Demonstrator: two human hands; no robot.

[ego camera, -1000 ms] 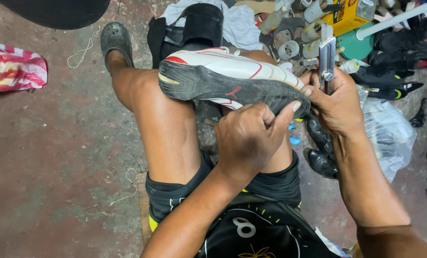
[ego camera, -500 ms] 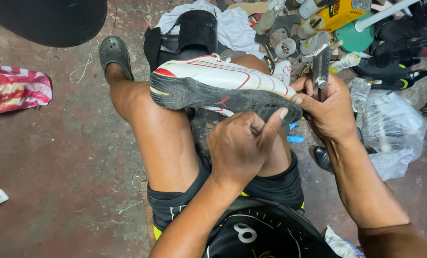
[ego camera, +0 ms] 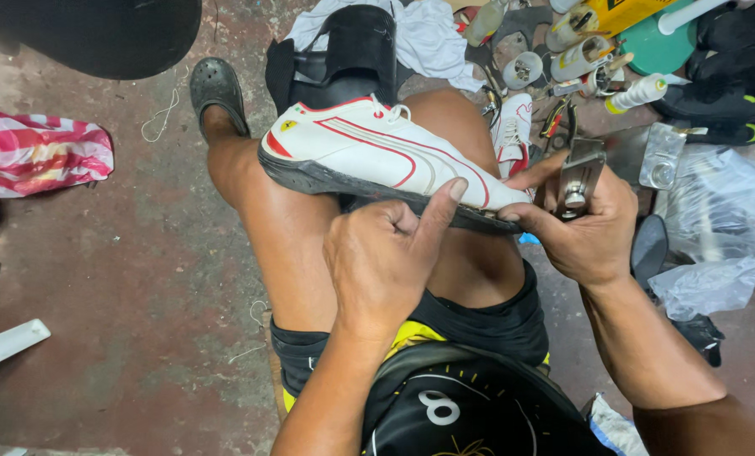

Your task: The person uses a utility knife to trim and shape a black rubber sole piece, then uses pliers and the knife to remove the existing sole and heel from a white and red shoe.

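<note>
Fingers (ego camera: 445, 211) of the left hand (ego camera: 382, 262) press a white sneaker (ego camera: 369, 152) across the person's knees.
The right hand (ego camera: 584, 228) pinches the toe while closed around a metal tool (ego camera: 578, 176).

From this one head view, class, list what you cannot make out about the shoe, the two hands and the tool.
- Sole of the white shoe: faces away from the head view, only its dark edge shows.
- Left hand fingertips: curled under the shoe, hidden by the hand's own back.
- Metal tool in the right hand: lower part wrapped by the fingers, its working end unclear.
- Shoe toe: covered by the right thumb.
</note>
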